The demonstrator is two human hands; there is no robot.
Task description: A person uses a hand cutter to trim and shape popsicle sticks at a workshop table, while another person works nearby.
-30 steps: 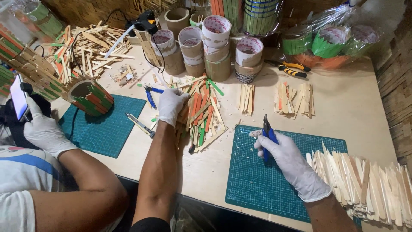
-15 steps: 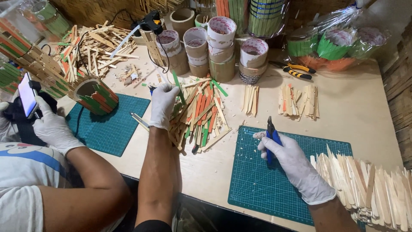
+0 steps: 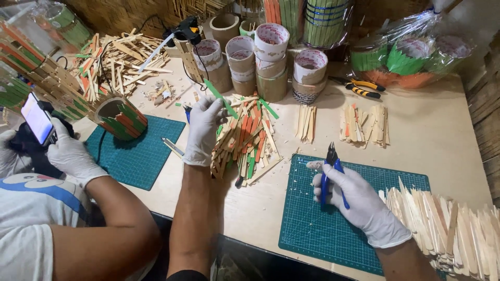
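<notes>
My left hand point(image 3: 204, 127), in a white glove, holds up a green craft stick point(image 3: 221, 98) over a heap of plain, orange and green sticks point(image 3: 248, 140) in the middle of the table. My right hand point(image 3: 359, 200), also gloved, grips blue-handled cutting pliers point(image 3: 329, 169), jaws pointing up, above a green cutting mat point(image 3: 323, 229). A small stick piece point(image 3: 314, 165) sits at my right fingertips. A stack of pointed plain sticks point(image 3: 448, 224) lies to the right of that hand.
A person at the left holds a phone point(image 3: 36, 118) in gloved hands beside a second cutting mat point(image 3: 140, 151) and a stick-covered pot point(image 3: 121, 115). Tape rolls point(image 3: 271, 52), a glue gun point(image 3: 183, 31), yellow pliers point(image 3: 359, 87) and wrapped pots point(image 3: 411, 52) line the back.
My left hand has lifted a green stick off the heap and shifted slightly right. My right hand with the pliers stays over the mat.
</notes>
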